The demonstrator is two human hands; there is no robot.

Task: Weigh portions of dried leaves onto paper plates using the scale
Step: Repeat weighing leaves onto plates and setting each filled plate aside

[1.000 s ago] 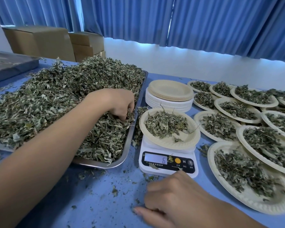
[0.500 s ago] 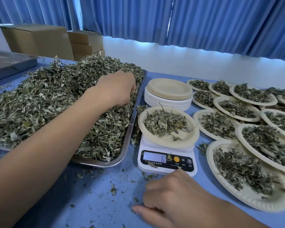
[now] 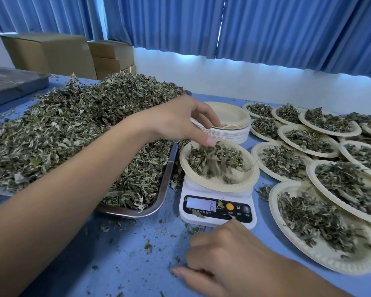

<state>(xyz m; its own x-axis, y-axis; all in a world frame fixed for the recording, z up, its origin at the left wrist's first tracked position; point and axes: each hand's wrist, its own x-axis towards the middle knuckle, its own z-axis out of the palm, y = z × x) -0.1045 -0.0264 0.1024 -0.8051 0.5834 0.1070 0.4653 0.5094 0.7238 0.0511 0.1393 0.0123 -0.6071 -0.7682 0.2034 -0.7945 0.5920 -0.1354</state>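
Note:
A metal tray (image 3: 165,185) on the left holds a big heap of dried leaves (image 3: 73,129). Right of it stands a white digital scale (image 3: 216,209) whose display reads 6. A paper plate (image 3: 221,186) with some leaves sits on the scale. My left hand (image 3: 176,123) hovers over that plate's left edge with fingers spread downward, and blurred leaves fall from it onto the plate. My right hand (image 3: 227,258) rests on the blue table just in front of the scale, fingers loosely curled and holding nothing.
A stack of empty paper plates (image 3: 229,121) stands behind the scale. Several filled plates (image 3: 321,221) crowd the right side, overlapping. Cardboard boxes (image 3: 51,54) and a dark flat tray (image 3: 9,84) sit at the back left. Leaf crumbs litter the table (image 3: 126,254).
My left hand lifted out of the leaf heap, moved right over the plate on the scale and let go of leaves. My right hand stayed put.

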